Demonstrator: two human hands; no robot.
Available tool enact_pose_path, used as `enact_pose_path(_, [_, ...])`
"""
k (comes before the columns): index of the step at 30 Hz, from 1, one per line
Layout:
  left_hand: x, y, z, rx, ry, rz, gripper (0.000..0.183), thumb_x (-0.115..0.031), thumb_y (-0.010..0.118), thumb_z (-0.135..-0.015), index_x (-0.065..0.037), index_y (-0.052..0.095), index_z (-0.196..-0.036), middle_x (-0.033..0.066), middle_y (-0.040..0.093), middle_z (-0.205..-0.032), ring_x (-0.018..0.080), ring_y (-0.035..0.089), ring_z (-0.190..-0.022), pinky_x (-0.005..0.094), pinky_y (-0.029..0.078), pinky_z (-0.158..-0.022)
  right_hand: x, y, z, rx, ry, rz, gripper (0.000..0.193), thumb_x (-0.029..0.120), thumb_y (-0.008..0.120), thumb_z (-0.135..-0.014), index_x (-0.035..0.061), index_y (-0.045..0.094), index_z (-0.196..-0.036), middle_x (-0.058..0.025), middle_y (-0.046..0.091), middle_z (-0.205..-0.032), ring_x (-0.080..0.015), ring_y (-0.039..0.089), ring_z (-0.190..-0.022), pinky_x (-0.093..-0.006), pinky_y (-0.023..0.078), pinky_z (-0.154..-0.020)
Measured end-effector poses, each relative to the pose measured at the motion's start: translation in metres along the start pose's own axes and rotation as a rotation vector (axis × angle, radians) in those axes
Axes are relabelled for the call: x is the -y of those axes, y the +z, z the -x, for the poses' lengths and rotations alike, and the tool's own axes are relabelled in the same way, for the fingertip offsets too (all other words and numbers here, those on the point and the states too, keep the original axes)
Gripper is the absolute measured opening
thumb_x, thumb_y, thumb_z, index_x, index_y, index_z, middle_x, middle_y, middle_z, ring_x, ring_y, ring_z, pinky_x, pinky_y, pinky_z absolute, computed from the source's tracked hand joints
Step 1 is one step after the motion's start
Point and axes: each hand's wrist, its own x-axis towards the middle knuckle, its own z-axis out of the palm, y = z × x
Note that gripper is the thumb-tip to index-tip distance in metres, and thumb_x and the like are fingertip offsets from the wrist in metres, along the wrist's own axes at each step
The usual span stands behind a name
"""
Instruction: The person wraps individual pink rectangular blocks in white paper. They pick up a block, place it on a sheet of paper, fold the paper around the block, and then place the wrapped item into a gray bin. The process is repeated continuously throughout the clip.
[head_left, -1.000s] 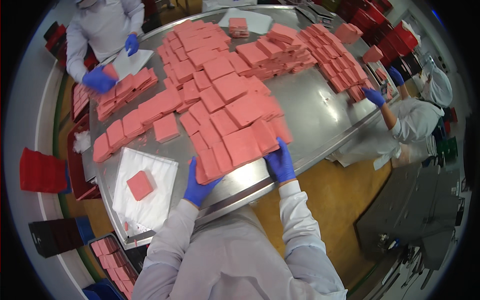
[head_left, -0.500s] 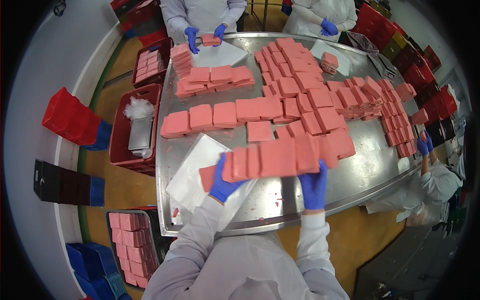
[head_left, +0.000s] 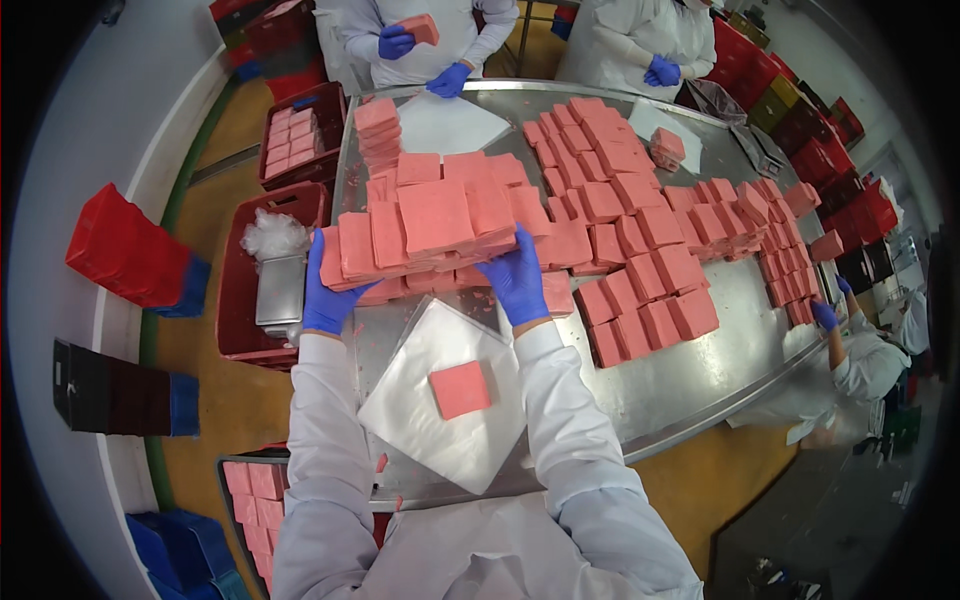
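Observation:
A long row of pink square meat slices in stacks (head_left: 436, 218) is pressed between my two blue-gloved hands, over or on other stacks at the table's left side. At its left end my left hand (head_left: 328, 290) is closed against the stacks; my right hand (head_left: 517, 278) grips the right end. Whether the row rests fully on the stacks below, I cannot tell. Nearer to me, between my forearms, lie white sheets (head_left: 412, 385) with one pink square piece (head_left: 460, 390) on top.
More pink stacks (head_left: 640, 225) cover the middle and right of the steel table (head_left: 690, 385). Red crates (head_left: 228, 300) stand along its left side. Across the table a co-worker holds a pink stack (head_left: 420, 29) by white sheets (head_left: 450, 128); other workers stand at the far and right sides.
My hands have carried the row of stacks left and away from me, uncovering the pink piece on the white sheets. The co-worker opposite has lifted a pink stack in one hand.

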Motion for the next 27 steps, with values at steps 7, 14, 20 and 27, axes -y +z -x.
enact_pose_path(7, [0.017,-0.033,-0.018,-0.115,-0.229,-0.05,0.064,-0.051,0.052,-0.093,-0.009,0.04,-0.141,0.0094,0.045,-0.14,0.026,0.046,-0.129,0.0418,0.042,-0.103,0.007,-0.057,-0.018,-0.27,-0.066,0.504,0.019,0.02,0.061,-0.085,0.0144,0.047,-0.097,-0.0036,0.055,-0.088,-0.0181,0.058,-0.077,-0.0356,0.054,-0.072])
enact_pose_path(14, [0.005,-0.113,-0.049,-0.274,-0.041,-0.793,0.057,-0.035,0.052,-0.096,0.0,0.04,-0.139,0.0118,0.049,-0.137,0.0253,0.047,-0.126,0.0314,0.038,-0.103,0.006,-0.083,-0.013,-0.547,-0.493,1.395,0.063,0.021,0.065,-0.082,-0.002,0.04,-0.135,-0.0153,0.056,-0.111,-0.0246,0.056,-0.095,-0.0294,0.048,-0.084])
enact_pose_path(20, [0.036,-0.144,-0.056,-0.429,0.142,-0.984,0.058,-0.03,0.049,-0.096,0.004,0.035,-0.14,0.0159,0.043,-0.141,0.0253,0.042,-0.13,0.0339,0.033,-0.107,0.0,-0.064,0.104,-0.388,-0.273,0.748,0.024,0.01,0.063,-0.087,-0.0017,0.063,-0.108,-0.0044,0.064,-0.091,-0.0117,0.059,-0.081,-0.0242,0.048,-0.074])
enact_pose_path(27, [0.065,-0.084,-0.004,-0.57,0.405,-0.698,0.063,-0.034,0.052,-0.095,0.002,0.031,-0.142,0.0184,0.04,-0.143,0.0268,0.042,-0.13,0.0351,0.034,-0.107,-0.021,-0.052,0.155,-0.251,-0.164,0.787,0.018,0.008,0.062,-0.086,-0.0019,0.067,-0.101,-0.0039,0.065,-0.086,-0.0111,0.06,-0.077,-0.024,0.048,-0.072])
